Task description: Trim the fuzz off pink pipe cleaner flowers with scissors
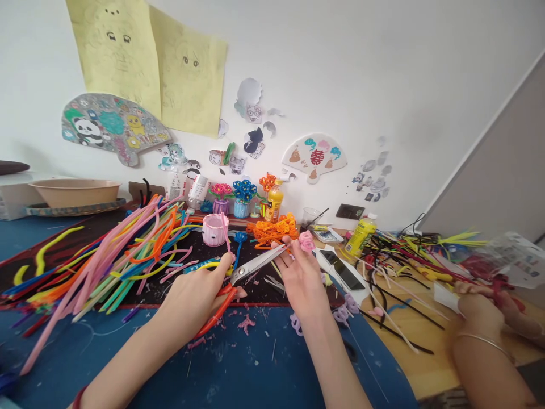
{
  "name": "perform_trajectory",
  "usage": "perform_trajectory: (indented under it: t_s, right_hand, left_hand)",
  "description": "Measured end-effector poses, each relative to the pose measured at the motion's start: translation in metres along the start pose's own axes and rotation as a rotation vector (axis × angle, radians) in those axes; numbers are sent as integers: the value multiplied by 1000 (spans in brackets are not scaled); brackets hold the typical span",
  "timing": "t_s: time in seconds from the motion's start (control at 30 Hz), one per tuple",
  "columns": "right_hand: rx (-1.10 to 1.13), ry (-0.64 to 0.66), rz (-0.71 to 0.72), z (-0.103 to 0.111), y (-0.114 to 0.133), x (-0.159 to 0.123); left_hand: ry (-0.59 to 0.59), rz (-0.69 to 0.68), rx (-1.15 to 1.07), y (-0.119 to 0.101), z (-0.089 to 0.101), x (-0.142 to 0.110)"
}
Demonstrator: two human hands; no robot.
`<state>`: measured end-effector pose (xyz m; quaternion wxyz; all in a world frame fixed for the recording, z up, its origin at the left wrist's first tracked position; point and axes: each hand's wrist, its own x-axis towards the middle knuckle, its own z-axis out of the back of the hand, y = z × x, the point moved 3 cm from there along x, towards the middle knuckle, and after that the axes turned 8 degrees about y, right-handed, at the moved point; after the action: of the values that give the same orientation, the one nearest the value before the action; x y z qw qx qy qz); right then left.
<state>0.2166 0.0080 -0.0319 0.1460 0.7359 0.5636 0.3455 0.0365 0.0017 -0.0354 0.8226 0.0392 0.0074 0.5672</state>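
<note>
1 pair of scissors (259, 264): in the left hand (200, 292), blades looking almost together, tips beside the fingers of the right hand (300, 281).
Left grip: fingers curled closely round the red handles; a pink strip (225, 232) rises near the thumb, but whether it is pinched there I cannot tell.
Pink flower: (306, 241) raised above the work surface, at the right hand's fingertips, well apart from the pink pot (215, 233).
Right grip: thumb and finger look drawn together on the flower in a light pinch, palm turned up, the other fingers loosely bent.
Pink scraps: (246, 324) strewn over the blue mat (255, 375) below, which suits a trimming job.
Trimming: probably the step in hand, with 1 hand presenting the flower and the other working the blades; no cut can be made out.
Next snip: would call for parted blades, a steady flower and fingertips kept off the cutting line.
</note>
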Motion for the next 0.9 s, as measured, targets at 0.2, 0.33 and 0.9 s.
perform_trajectory:
  t_s: [0.2,0.33,0.9]
  right_hand:
    - [15,-7,-25,1,-1,0]
    - [5,17,-28,1,-3,-1]
    - [-23,7,-17,-3,-2,-1]
  left_hand:
    - [-11,-21,-68,-1,-1,-2]
    - [-17,-29,-102,-1,-3,-3]
    - [64,-1,-49,-3,4,-2]
